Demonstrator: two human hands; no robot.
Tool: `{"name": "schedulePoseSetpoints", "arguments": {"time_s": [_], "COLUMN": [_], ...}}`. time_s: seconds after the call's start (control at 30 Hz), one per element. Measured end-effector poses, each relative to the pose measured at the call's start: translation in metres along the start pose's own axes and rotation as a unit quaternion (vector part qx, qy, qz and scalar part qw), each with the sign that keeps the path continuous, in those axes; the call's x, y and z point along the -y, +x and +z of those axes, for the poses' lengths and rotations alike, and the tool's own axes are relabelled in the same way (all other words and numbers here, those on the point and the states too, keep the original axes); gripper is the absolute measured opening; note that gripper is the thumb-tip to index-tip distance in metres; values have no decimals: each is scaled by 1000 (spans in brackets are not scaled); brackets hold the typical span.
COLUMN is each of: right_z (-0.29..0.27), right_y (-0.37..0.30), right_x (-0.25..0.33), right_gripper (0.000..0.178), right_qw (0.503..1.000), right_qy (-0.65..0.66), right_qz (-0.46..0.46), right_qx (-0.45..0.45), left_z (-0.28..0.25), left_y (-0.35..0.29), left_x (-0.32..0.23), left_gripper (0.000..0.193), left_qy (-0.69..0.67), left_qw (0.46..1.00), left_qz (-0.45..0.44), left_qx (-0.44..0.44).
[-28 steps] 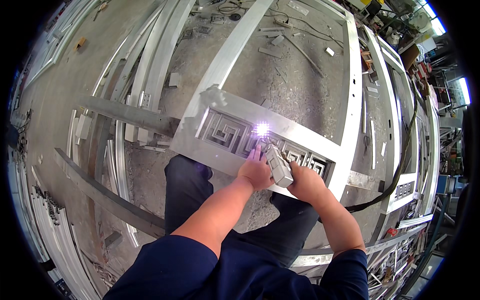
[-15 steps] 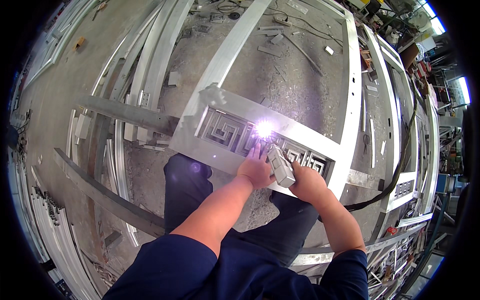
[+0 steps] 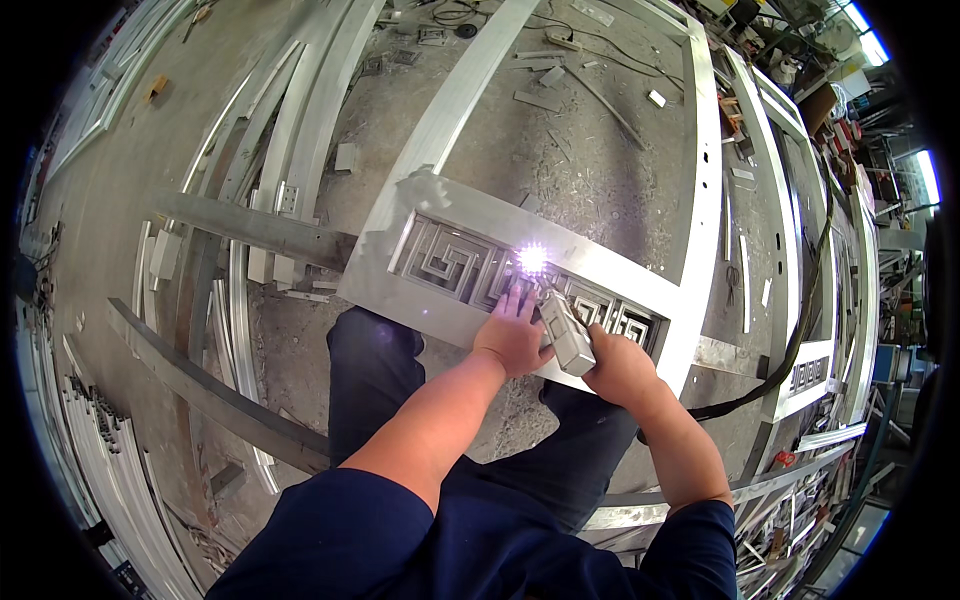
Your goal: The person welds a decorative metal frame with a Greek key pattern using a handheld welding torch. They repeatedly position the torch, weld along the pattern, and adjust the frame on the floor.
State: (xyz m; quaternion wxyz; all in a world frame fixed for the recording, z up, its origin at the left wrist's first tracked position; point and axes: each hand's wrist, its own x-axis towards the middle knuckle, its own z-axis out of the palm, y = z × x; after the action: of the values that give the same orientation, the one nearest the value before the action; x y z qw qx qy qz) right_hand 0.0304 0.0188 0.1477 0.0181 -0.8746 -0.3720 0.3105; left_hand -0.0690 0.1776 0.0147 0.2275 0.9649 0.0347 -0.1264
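Note:
In front of my knees lies a silvery metal frame, its lower section filled with a square-spiral lattice panel. My right hand is wrapped round a light grey, boxy welding gun. The gun's nozzle points away from me at the lattice's far edge. A bright white-violet welding glare burns there and hides the joint. My left hand rests on the panel's near edge with fingers stretched toward the glare. Its thumb lies close beside the gun's body.
A black hose curves off to the right, beside another metal frame with a lattice. Curved metal bars extend left of my legs. Long metal profiles lie at the far left. Offcuts and a cable litter the floor.
The glare and the welding gun have shifted very slightly to the right. My right hand has moved a little with the gun; my left hand stays nearly in place.

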Motion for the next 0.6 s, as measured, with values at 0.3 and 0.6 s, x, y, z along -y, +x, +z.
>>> {"name": "schedulePoseSetpoints", "arguments": {"time_s": [0.3, 0.6], "right_z": [-27, -44], "right_y": [-51, -6], "right_x": [-13, -150], "right_gripper": [39, 59], "right_qw": [983, 908], "right_qy": [171, 95], "right_qz": [-16, 226], "right_qx": [-71, -341], "left_z": [1, -2], "left_y": [-3, -3], "left_x": [-3, -10], "left_gripper": [67, 67], "left_qy": [-2, 52], "left_qw": [1000, 998], "left_qz": [-4, -2], "left_qx": [-31, -22]}}
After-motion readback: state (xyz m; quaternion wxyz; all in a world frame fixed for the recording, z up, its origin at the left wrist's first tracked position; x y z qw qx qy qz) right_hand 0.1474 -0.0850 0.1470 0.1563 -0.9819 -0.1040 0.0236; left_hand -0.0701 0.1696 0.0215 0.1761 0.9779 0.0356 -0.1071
